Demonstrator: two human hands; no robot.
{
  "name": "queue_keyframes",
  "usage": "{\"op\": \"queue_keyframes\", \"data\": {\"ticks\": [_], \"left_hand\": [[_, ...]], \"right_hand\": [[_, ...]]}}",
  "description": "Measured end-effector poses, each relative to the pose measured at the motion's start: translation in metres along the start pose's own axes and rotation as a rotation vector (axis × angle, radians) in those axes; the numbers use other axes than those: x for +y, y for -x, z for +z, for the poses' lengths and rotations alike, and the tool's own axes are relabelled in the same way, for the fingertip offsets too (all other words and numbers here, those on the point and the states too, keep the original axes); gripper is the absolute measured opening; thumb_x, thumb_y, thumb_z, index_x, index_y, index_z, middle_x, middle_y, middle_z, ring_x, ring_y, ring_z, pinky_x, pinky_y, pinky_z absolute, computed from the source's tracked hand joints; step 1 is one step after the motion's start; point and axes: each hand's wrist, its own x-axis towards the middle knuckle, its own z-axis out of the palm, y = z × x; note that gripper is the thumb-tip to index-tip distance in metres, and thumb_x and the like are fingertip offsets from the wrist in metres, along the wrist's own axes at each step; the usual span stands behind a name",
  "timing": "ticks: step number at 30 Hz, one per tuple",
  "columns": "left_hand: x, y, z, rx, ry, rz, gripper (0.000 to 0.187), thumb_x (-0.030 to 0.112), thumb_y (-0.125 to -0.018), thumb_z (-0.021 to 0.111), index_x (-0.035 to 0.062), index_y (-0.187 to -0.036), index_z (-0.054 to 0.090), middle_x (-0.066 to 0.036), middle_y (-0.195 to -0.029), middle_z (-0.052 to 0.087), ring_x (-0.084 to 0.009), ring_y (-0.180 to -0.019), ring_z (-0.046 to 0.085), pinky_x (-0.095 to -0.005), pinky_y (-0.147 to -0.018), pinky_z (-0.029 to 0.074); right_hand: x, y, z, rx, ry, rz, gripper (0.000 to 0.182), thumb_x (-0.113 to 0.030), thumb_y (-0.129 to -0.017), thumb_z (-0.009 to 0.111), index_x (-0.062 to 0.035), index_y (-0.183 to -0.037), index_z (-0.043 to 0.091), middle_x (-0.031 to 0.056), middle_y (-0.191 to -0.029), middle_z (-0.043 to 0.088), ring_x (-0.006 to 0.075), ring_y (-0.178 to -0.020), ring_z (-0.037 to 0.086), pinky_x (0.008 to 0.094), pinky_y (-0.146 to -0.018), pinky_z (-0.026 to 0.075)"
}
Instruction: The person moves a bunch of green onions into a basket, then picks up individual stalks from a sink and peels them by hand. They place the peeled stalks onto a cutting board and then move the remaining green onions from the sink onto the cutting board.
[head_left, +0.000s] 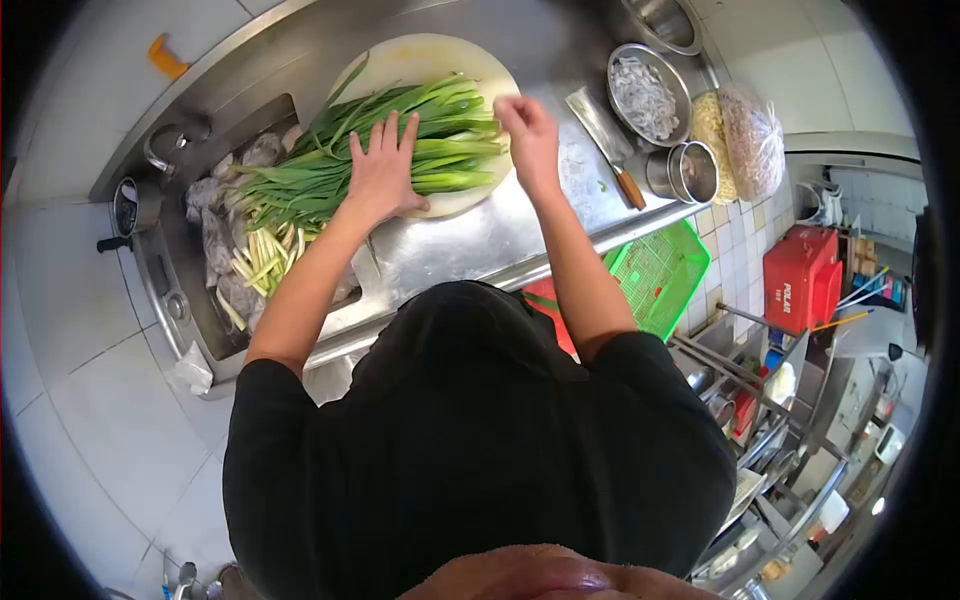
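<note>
A large bunch of long greens that look like spring onions (440, 150) lies across a round white cutting board (425, 55). My left hand (383, 178) rests on the leaves, fingers spread and pointing away from me. Just past the pale green ends of the bunch, at the board's right edge, is my right hand (530, 138). Its fingers are curled in, and whatever they may hold is hidden. A cleaver with a wooden handle (630, 188) lies on the steel counter to the right of that hand.
On the left, a sink (160, 290) holds greyish pieces and pale stalks (262, 258) under a tap (165, 150). To the right are a bowl of whitish strips (643, 98), metal cups (692, 172) and filled plastic bags (750, 140). A green basket (660, 275) sits below the counter edge.
</note>
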Motion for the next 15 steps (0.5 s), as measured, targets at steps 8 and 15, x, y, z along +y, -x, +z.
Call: {"op": "queue_keyframes", "data": {"ticks": [8, 15], "left_hand": [[-0.006, -0.032, -0.010, 0.082, 0.194, 0.189, 0.132, 0.061, -0.054, 0.081, -0.0023, -0.149, 0.016, -0.033, -0.150, 0.021, -0.0452, -0.142, 0.018, -0.0574, -0.115, 0.016], [-0.045, -0.112, -0.006, -0.183, 0.513, 0.356, 0.107, 0.056, -0.072, 0.073, -0.0022, -0.147, 0.024, -0.027, -0.146, 0.036, -0.0337, -0.136, 0.036, -0.0371, -0.113, 0.029]], "right_hand": [[0.030, 0.126, 0.002, -0.496, -0.629, 0.934, 0.047, -0.043, -0.091, 0.064, -0.0027, -0.113, 0.052, 0.0123, -0.108, 0.058, 0.0217, -0.096, 0.058, 0.0373, -0.083, 0.050], [0.038, 0.108, 0.041, -0.389, -0.668, 0.942, 0.073, -0.050, -0.085, 0.069, -0.0019, -0.133, 0.042, 0.0137, -0.114, 0.052, 0.0257, -0.108, 0.052, 0.0414, -0.091, 0.045]]}}
